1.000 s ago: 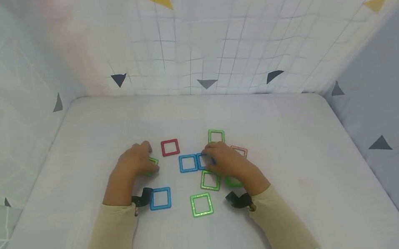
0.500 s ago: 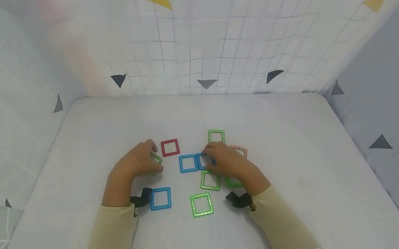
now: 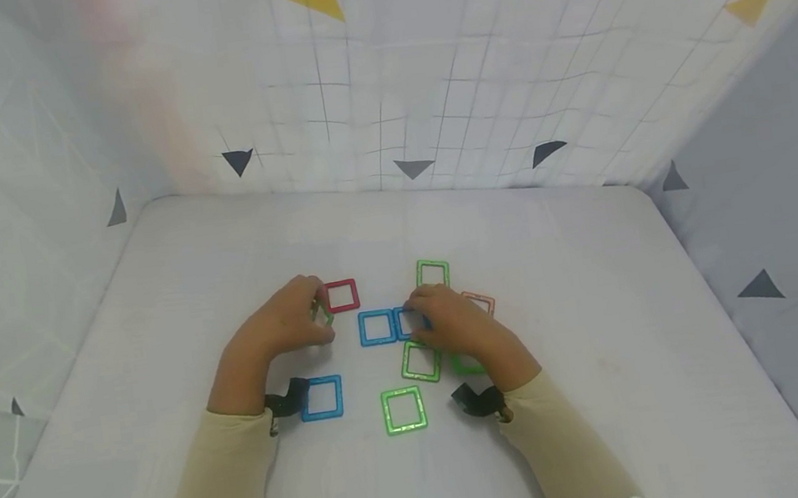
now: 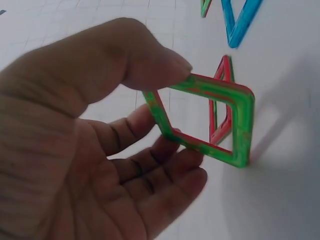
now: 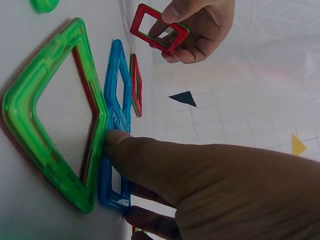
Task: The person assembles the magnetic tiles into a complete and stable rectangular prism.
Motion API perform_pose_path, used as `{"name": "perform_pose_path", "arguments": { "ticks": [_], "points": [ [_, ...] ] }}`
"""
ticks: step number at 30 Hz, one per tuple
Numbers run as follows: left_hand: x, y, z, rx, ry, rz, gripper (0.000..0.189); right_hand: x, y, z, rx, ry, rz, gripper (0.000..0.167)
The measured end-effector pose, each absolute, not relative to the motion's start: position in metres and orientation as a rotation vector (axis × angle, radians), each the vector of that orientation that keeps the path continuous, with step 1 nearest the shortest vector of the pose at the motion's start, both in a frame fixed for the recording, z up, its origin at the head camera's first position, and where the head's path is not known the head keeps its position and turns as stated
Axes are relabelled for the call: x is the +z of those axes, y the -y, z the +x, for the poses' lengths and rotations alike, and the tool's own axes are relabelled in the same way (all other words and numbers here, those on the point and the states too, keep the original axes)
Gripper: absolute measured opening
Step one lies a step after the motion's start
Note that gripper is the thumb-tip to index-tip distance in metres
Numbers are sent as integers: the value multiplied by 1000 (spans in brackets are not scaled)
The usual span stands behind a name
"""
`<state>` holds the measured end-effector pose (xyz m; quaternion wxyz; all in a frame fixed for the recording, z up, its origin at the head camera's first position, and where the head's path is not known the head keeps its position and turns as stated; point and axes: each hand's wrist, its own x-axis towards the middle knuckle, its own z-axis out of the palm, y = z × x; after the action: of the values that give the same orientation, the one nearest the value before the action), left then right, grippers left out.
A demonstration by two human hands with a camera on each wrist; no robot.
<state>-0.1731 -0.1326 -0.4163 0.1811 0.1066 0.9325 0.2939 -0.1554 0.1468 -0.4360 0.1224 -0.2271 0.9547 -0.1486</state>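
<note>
My left hand (image 3: 287,318) pinches a square magnetic tile frame (image 4: 242,130) between thumb and fingers. It is green on one face and red on the other, and stands tilted up off the table in the left wrist view. A red square tile (image 3: 343,308) lies right beside these fingertips. My right hand (image 3: 458,324) grips a blue square tile (image 5: 105,187) flat on the table, thumb at its near edge, fingers partly hidden beyond. Edge to edge with it lies a second blue tile (image 3: 378,341). A green tile (image 5: 47,155) lies just in front of the right thumb.
Other tiles lie flat: a green one (image 3: 406,428) in front, a blue one (image 3: 324,415) by the left wrist, a green one (image 3: 432,261) behind the right hand, and an orange one (image 3: 479,297) and a green one (image 3: 470,372) partly under it. Patterned cloth walls (image 3: 465,63) enclose the table.
My left hand has moved right with the green-red tile, up to the red tile, and the tile has turned more edge-on. The right hand has stayed on the blue tile.
</note>
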Motion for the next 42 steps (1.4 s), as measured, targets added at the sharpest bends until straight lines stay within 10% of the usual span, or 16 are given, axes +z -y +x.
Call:
{"name": "perform_pose_path", "arguments": {
  "ticks": [42],
  "points": [
    [-416,103,-165,803,-2639,567,42,-438,-147,-157,-463,-2798,-636,49]
  ]
}}
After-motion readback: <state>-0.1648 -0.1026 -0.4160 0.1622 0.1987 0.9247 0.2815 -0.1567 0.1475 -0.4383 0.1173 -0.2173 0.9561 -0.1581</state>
